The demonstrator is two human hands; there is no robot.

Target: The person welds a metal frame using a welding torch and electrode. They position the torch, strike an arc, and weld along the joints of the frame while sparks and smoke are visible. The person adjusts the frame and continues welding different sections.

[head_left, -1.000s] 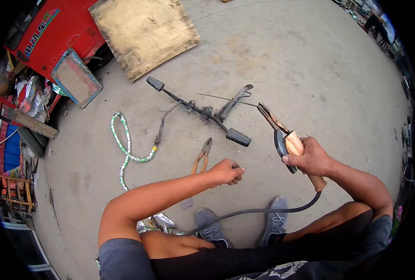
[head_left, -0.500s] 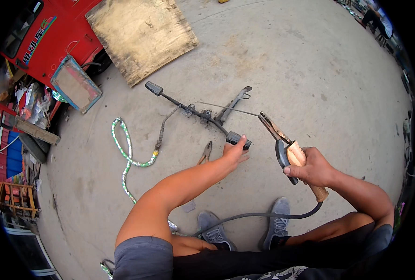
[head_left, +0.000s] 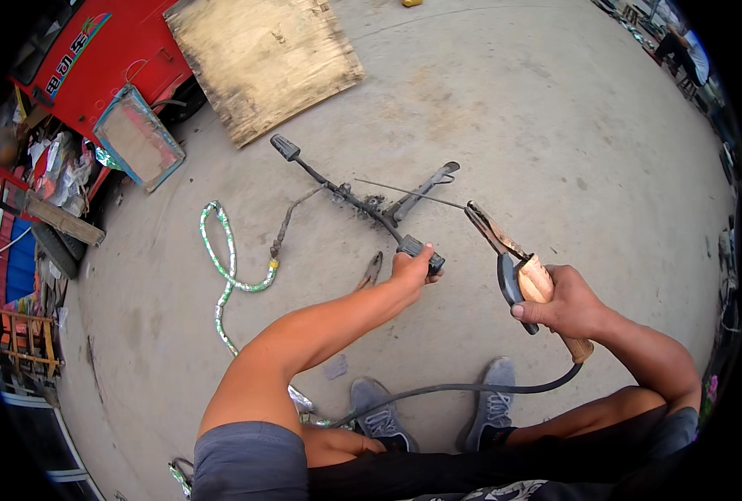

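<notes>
Your left hand point(head_left: 417, 265) has its fingers curled around the near rubber peg point(head_left: 410, 245) of a dark metal bar point(head_left: 312, 173), thumb over the top, though some fingertips are hidden. The bar lies on the concrete floor point(head_left: 554, 125), running away from that hand toward ten to eleven o'clock, with a kickstand point(head_left: 433, 185) at its twelve o'clock.

At your left hand's three to four o'clock, your right hand point(head_left: 559, 301) has its fingers wrapped firmly around a wooden-handled electrode holder point(head_left: 536, 280), thumb by the black lever. The holder's tip grips a thin rod point(head_left: 446, 200) pointing between nine and ten o'clock; you cannot tell from here whether it touches the metal. A black cable point(head_left: 471, 387) leaves the handle's lower end.

Pliers point(head_left: 372, 269) lie at nine o'clock from your left hand, partly behind your forearm, and a green-and-silver wrapped cable point(head_left: 230, 250) loops farther out the same way.
</notes>
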